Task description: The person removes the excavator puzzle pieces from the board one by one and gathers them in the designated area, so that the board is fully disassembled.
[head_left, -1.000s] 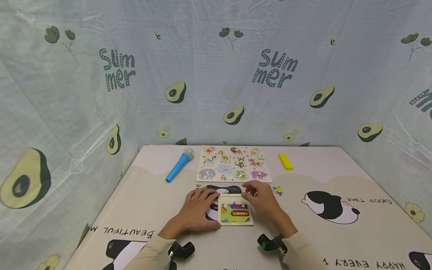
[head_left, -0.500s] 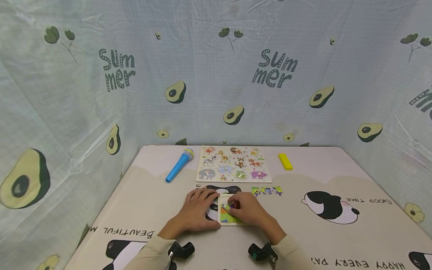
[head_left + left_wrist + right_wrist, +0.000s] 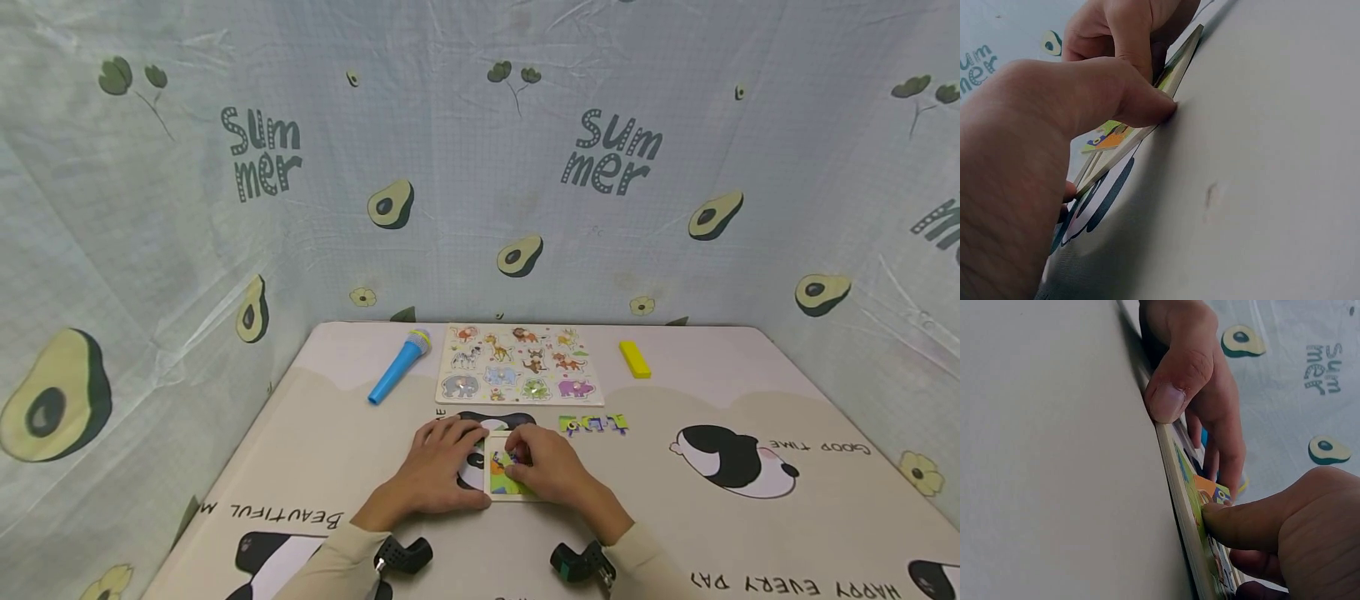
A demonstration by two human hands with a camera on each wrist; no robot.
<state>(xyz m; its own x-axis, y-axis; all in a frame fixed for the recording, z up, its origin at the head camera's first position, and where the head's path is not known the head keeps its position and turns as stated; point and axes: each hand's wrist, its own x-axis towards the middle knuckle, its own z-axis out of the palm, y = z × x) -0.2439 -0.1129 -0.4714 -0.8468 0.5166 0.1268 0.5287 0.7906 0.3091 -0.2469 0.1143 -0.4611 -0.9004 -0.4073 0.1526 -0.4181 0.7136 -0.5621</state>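
Note:
A small wooden jigsaw frame [image 3: 550,497] with a colourful picture lies on the table between the hands. My left hand [image 3: 441,467] holds its left side, thumb at the near corner and fingers at the far one. Over the picture, my right hand [image 3: 551,463] has its thumb and curled fingers on a puzzle piece [image 3: 1213,487] with orange and green on it. This piece stands tilted above the frame's rim in both wrist views; the right fingers partly hide it. The picture's right part is hidden under the right hand. Several joined puzzle pieces [image 3: 592,424] lie beyond the frame.
Behind the frame lies an animal peg puzzle board [image 3: 517,367]. A blue toy microphone [image 3: 397,368] is left of it, and a yellow block [image 3: 634,359] right of it. Printed cloth walls [image 3: 465,167] stand round the table [image 3: 720,533].
My right hand has moved left and nearer, from the frame's far right corner onto the picture. The joined pieces beyond the frame have come into full view. The left hand stays put.

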